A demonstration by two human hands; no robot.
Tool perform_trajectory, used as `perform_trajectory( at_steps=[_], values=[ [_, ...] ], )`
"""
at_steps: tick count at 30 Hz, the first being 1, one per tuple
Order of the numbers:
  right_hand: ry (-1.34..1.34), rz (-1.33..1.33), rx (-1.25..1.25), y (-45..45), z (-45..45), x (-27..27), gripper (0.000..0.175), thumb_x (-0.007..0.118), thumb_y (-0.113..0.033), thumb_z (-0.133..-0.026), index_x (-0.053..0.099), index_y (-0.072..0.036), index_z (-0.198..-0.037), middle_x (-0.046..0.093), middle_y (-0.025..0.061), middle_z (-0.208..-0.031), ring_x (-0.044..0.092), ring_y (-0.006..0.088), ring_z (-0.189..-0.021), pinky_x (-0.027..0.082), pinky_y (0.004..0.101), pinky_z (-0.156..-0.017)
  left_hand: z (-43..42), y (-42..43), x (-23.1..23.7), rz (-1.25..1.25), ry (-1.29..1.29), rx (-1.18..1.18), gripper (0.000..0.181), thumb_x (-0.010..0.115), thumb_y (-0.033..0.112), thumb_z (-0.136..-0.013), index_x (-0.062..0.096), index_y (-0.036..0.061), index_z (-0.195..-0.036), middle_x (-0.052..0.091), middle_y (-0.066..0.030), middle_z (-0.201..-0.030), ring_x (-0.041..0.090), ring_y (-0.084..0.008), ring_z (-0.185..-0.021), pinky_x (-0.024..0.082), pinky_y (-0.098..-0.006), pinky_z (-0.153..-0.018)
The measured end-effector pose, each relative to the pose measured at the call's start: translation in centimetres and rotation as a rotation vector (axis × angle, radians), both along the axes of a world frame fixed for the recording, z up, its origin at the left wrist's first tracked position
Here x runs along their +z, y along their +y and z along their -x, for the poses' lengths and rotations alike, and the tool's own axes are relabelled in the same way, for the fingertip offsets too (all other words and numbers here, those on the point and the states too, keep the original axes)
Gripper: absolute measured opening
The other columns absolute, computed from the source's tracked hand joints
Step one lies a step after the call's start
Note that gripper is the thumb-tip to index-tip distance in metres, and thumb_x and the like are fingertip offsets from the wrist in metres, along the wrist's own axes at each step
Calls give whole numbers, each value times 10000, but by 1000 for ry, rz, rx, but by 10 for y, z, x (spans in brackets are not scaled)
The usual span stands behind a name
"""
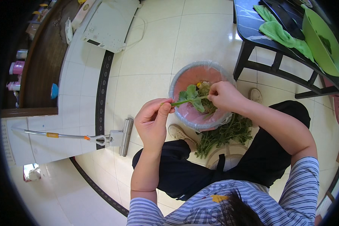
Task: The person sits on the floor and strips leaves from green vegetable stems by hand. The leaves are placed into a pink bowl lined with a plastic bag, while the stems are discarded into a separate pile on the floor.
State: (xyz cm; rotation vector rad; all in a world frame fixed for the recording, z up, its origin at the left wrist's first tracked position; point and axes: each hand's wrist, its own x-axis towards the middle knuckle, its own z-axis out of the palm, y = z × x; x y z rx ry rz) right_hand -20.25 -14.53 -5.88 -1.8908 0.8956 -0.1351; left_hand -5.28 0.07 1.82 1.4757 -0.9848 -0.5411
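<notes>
A green leafy stalk is stretched between my two hands, above a round bin lined with clear plastic. My left hand pinches one end between thumb and finger, left of the bin. My right hand holds the other end over the bin's right side. Inside the bin lie leafy scraps and something small and yellow. A pile of green leafy stems rests on the floor between my feet, partly behind the bin.
At the upper right, a dark table bears a green cloth and a green bowl. A squeeze mop stands at the left. A white appliance is at the upper left, beside a wooden shelf.
</notes>
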Motion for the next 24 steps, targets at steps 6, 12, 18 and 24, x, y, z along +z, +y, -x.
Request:
perform_trajectory(
  at_steps=[6,12,18,24],
  values=[
    [56,29,-10,-3,-5,-21,138,589,-110,-753,640,18,-769,629,174,-735,609,281,-692,475,371,-653,-1,1,2,4,-27,0,145,620,98,-852,645,-41,-885,622,-123,-896,600,-152,-708,497,-248,-674],
    [170,55,-60,-7,-10,-38,145,579,-129,-749,647,-4,-772,639,160,-757,618,282,-721,479,368,-668,-5,1,2,42,-48,26,102,621,42,-841,654,-31,-904,628,-112,-893,608,-126,-708,499,-218,-654],
    [285,94,-116,-12,-10,-57,163,559,-131,-713,653,-12,-770,641,178,-797,619,326,-782,485,399,-693,-9,2,8,88,-45,77,157,599,102,-868,628,-49,-901,623,-138,-890,595,-163,-713,491,-254,-664],
    [330,240,-3,-19,-1,-74,206,571,-127,-689,635,22,-815,632,202,-858,605,372,-834,485,448,-727,-18,6,11,145,8,35,201,560,139,-900,608,-45,-962,626,-141,-907,593,-163,-739,491,-262,-658]
  ],
)
